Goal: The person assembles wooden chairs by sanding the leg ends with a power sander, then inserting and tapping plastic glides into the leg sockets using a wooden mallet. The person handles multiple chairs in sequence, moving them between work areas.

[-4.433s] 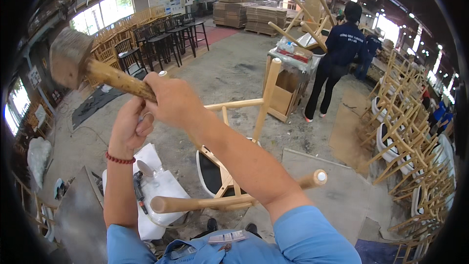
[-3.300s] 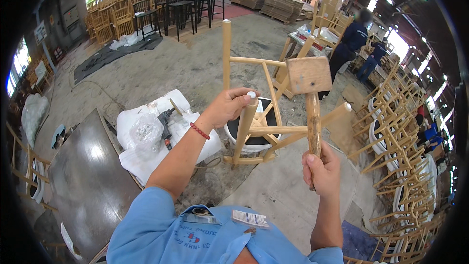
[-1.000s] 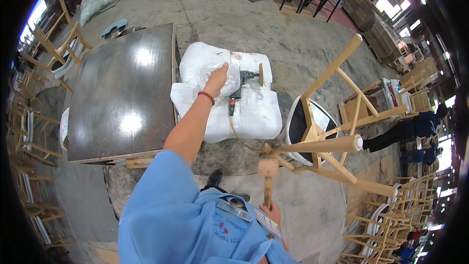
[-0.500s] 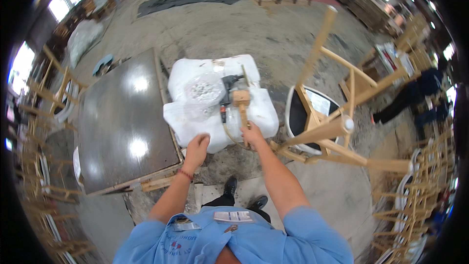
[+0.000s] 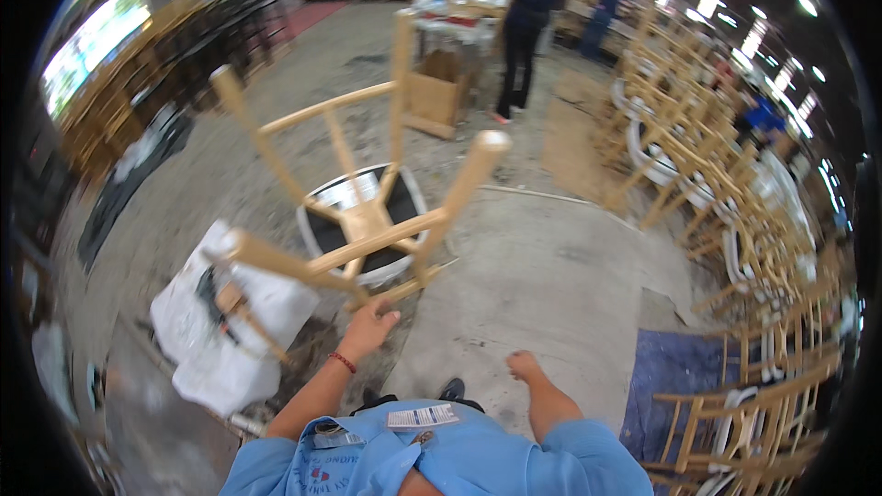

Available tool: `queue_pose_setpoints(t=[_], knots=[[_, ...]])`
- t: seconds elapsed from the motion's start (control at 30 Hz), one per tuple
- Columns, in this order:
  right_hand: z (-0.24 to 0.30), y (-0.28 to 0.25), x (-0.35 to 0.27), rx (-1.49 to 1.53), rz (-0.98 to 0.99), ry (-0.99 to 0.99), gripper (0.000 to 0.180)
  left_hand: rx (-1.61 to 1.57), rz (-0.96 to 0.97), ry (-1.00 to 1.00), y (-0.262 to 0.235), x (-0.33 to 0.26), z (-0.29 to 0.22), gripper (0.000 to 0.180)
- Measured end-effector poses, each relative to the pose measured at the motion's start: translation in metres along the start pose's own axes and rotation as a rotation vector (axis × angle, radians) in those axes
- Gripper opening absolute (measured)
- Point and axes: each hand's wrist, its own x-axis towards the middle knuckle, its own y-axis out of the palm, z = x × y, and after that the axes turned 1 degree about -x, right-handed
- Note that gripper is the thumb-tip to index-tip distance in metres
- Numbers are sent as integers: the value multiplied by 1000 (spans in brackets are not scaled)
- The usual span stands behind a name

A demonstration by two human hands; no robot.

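Observation:
A light wooden chair (image 5: 370, 219) stands upside down in front of me, its legs pointing up and its black seat underside with a white rim showing. My left hand (image 5: 369, 329) is at the chair's near lower end, fingers curled on a wooden rail and the thumb out to the side. Low over the concrete, my right hand (image 5: 523, 366) is loosely closed, with nothing seen in it. Left of the chair, a wooden mallet (image 5: 233, 299) rests on a white padded bundle (image 5: 207, 372), beside a dark power drill (image 5: 209, 292).
A dark-topped table (image 5: 152, 418) is at the lower left. Many wooden chairs (image 5: 735, 220) crowd the right side, near a blue sheet (image 5: 666, 377). A cardboard box (image 5: 435, 96) and a standing person (image 5: 528, 28) are farther back.
My view has swung right, toward the upturned chair. My right hand has let go of the mallet, which now lies on the bundle. The left hand has come to the chair.

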Motion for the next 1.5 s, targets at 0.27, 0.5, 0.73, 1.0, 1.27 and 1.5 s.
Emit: queue_pose_setpoints(t=[0.27,0.5,0.73,1.0,1.27,1.5], knots=[[-241,-212,-49,-1005,-339,-169,11,81,-70,71,99,162,-123,68],[-306,-134,-48,-254,145,-106,59,68,42,76,124,238,-100,46],[-92,-213,106,284,162,187,34,61,-283,258,89,407,-175,26],[108,-298,158,600,27,-75,68,-585,-285,420,36,433,-265,22],[144,-377,205,1024,-69,-79,90,-1148,-59,619,88,389,-384,20],[84,-547,196,1335,450,-661,85,-1391,-145,444,189,468,-456,9]])
